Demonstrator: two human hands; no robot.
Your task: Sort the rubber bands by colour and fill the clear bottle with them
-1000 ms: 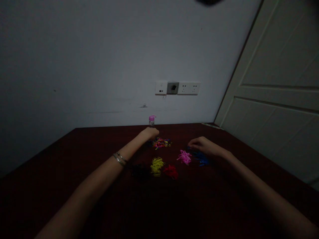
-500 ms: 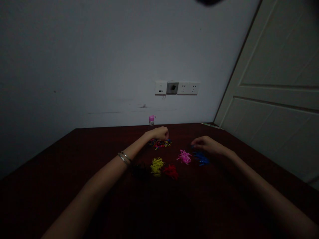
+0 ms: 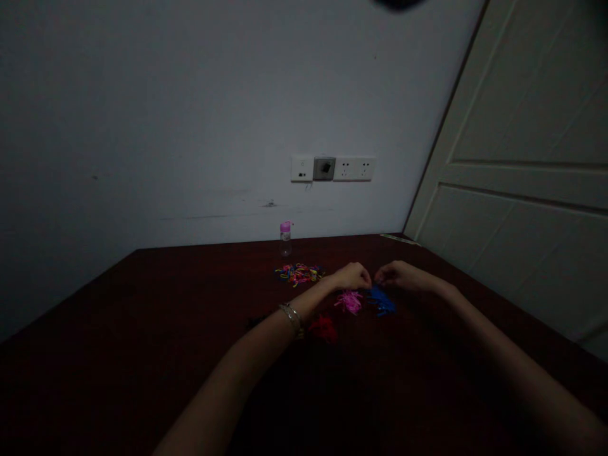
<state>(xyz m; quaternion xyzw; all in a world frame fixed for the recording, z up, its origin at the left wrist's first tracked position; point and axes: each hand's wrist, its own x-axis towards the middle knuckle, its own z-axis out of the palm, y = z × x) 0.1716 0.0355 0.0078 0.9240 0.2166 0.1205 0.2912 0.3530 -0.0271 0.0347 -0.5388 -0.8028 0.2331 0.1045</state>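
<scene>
My left hand (image 3: pixel 355 276) is closed with the fingertips pointing down, just above the pink pile of small rubber bands (image 3: pixel 350 302) and beside the blue pile of rubber bands (image 3: pixel 381 300). Facing it, my right hand (image 3: pixel 398 276) hovers over the back of the blue pile with its fingers pinched together. Whatever either pinch holds is too small and dark to make out. Behind my left wrist lies a mixed heap of coloured rubber bands (image 3: pixel 300 273). A red pile (image 3: pixel 323 329) sits nearer me, by my left forearm, which covers the yellow pile.
A clear bottle with a pink lid (image 3: pixel 285 239) stands behind the mixed heap. Sockets (image 3: pixel 354 168) are set in the wall beyond the dark red table (image 3: pixel 190 285). A pale strip (image 3: pixel 399 239) lies at the back right edge, near a panelled door (image 3: pixel 522 158).
My left hand has moved right, from the mixed heap to beside the blue pile, and its forearm now covers the yellow pile. My right hand has shifted slightly right. The view has shifted slightly.
</scene>
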